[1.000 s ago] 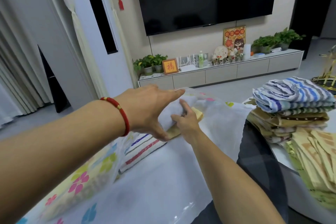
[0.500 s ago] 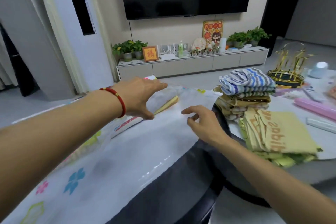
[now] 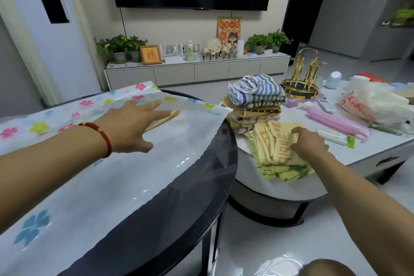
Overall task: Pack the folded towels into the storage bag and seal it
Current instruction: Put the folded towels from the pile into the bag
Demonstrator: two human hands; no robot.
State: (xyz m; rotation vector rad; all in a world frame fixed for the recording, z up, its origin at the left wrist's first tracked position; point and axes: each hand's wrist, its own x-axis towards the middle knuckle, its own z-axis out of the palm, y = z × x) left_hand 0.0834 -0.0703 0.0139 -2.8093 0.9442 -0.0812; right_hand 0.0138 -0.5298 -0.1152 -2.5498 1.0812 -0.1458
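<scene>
The person's left hand [image 3: 132,126], a red bracelet [image 3: 102,136] at its wrist, is lying flat on the flower-printed storage bag [image 3: 94,177], fingers stretched out straight, so that grip is wide and holding nothing. The bag is spreading across the dark round worktop [image 3: 197,186], its far edge hanging just past the rim. A yellow folded towel [image 3: 165,117] is sitting inside the bag, showing through the plastic just beyond the left fingertips. The right hand [image 3: 310,144] is reaching over to the lower white worktop [image 3: 280,186] beside it, its fingers curling onto the top yellow towel of a flat stack [image 3: 275,152]; the grip looks narrow and is closing on that cloth. Just behind that stack, another pile of folded towels [image 3: 256,101] is standing taller, a blue-and-grey striped one on top and brown ones beneath. Further along the same worktop a gold wire rack [image 3: 302,78], a pink case [image 3: 336,122] and a crumpled white plastic bag [image 3: 376,103] are lying well apart from the towels.
</scene>
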